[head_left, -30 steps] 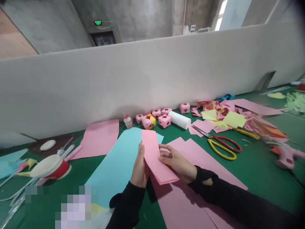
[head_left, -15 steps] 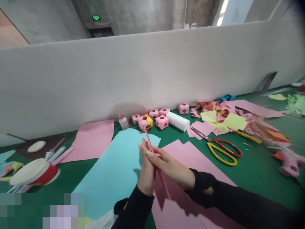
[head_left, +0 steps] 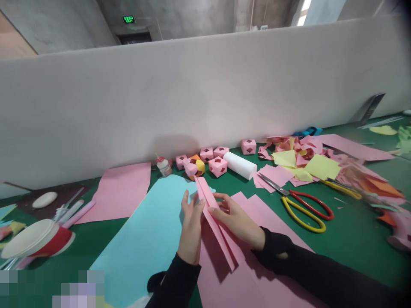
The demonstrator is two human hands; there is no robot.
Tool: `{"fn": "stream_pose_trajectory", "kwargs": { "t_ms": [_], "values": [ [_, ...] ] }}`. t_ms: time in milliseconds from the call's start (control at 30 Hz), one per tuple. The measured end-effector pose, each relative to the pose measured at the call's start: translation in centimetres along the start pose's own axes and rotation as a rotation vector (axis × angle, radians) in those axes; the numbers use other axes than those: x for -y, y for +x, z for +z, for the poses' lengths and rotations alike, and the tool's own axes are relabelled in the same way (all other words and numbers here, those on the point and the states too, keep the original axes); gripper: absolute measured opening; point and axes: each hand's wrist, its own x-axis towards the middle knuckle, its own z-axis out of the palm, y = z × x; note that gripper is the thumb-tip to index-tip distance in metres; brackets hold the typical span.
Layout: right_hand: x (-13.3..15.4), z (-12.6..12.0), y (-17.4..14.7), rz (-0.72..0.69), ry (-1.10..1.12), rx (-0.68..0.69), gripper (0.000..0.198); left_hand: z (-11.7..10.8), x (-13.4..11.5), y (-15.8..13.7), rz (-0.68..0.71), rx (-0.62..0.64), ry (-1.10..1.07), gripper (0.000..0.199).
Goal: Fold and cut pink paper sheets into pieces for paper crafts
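A long folded strip of pink paper (head_left: 215, 220) slants between my hands, its folds partly spread apart. My left hand (head_left: 192, 226) grips its left side, thumb on the paper and fingers behind. From the right, my right hand (head_left: 236, 218) pinches the other side, its thumb on the front. Beneath the strip lie pink sheets (head_left: 257, 273), and a large light blue sheet (head_left: 141, 239) spreads to the left. Scissors (head_left: 297, 203) with one red and one yellow handle rest open on the right.
Small pink paper cubes (head_left: 218, 166), a white roll (head_left: 240, 165) and a glue bottle (head_left: 164, 166) line the white partition (head_left: 192, 98). Paper scraps (head_left: 302, 158) pile up at right. A red-and-white paper bowl (head_left: 38, 239) stands at left, near a pink sheet (head_left: 125, 188).
The pink strip was pressed thin and edge-on between my hands; now it faces up with its folds opened. My hands have moved slightly apart. The view has shifted a little.
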Motion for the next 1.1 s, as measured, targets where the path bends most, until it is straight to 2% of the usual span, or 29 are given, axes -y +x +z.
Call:
{"fn": "stream_pose_trajectory", "kwargs": {
  "t_ms": [133,233,367,433,500,567,633,667,733,800,833,933,1100],
  "values": [
    [-0.1,-0.6,0.1,0.012,-0.025,-0.062,0.054,-0.1,-0.9,-0.1,-0.075,-0.077,-0.184,0.07],
    [0.7,-1.3,0.2,0.049,-0.026,-0.071,0.046,0.1,-1.1,-0.3,-0.112,-0.098,-0.202,0.074],
    [2.0,-2.9,0.8,0.085,-0.025,0.082,0.027,0.1,-1.2,-0.4,-0.095,-0.044,-0.168,0.064],
    [2.3,-4.0,1.3,0.043,-0.111,0.037,0.02,-0.1,-1.5,-0.4,-0.089,-0.017,-0.148,0.061],
    [2.3,-5.3,2.0,-0.028,-0.237,-0.032,0.024,-0.5,-1.9,-0.2,-0.112,0.023,-0.106,0.061],
    [2.1,-6.5,2.6,-0.085,-0.339,-0.029,0.03,-1.0,-2.1,0.1,-0.139,0.075,-0.029,0.062],
    [1.8,-7.4,3.0,-0.15,-0.444,-0.064,0.038,-1.5,-1.8,0.4,-0.085,0.054,0.143,0.066],
    [1.7,-7.7,3.1,-0.167,-0.49,-0.077,0.04,-1.7,-1.5,0.6,0.002,0.006,0.284,0.068],
    [1.6,-7.8,3.1,-0.166,-0.594,-0.106,0.039,-2.0,-0.6,0.9,0.302,-0.071,0.652,0.065],
    [1.6,-7.5,3.1,-0.15,-0.723,-0.122,0.038,-1.9,0.5,1.0,0.572,-0.013,1.025,0.057],
    [1.7,-7.4,3.1,-0.153,-0.791,-0.126,0.039,-1.9,1.0,1.1,0.652,0.027,1.177,0.054],
    [1.5,-7.1,3.4,-0.196,-0.908,-0.137,0.039,-1.6,2.3,1.1,0.723,0.131,1.48,0.05],
    [0.2,-7.6,4.5,-0.243,-0.719,-0.25,0.016,-1.5,2.8,1.1,0.725,0.176,1.609,0.05]
  ]
}}
